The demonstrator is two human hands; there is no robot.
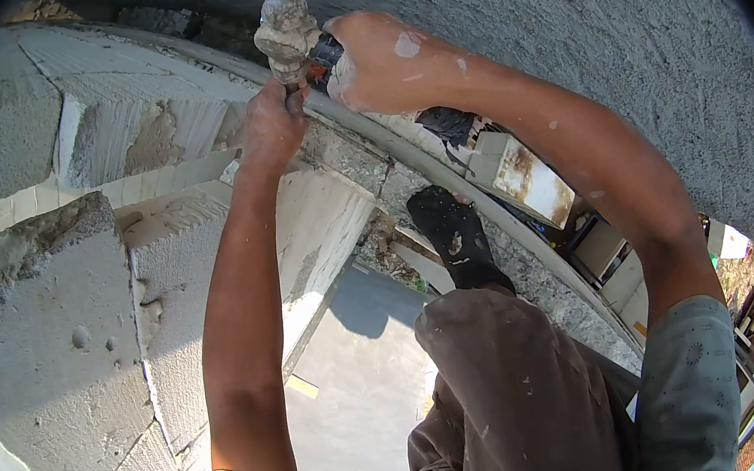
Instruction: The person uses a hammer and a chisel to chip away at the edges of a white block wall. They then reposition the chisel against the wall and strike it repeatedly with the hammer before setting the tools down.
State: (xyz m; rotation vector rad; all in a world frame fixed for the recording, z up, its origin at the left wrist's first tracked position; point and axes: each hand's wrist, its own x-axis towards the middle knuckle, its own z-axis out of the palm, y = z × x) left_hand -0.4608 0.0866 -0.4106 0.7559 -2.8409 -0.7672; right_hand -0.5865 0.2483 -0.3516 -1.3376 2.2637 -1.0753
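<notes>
My right hand (375,62), spotted with pale dust, is closed around the black grip of a hammer (285,25). The hammer's rounded head is coated in grey-white mortar and lies directly above my left fist. My left hand (272,128) is closed on a dark chisel-like rod (295,102); only a short piece shows, and its tip is hidden. Both hands are at the rough top of a wall (338,151), beside pale masonry blocks (158,135).
Grey rough plaster (561,43) rises on the right. My dark-socked foot (451,226) rests on the narrow broken ledge. Large pale blocks (51,341) stand at left. A grey floor (359,398) lies far below. A whitish box (520,175) sits beyond the ledge.
</notes>
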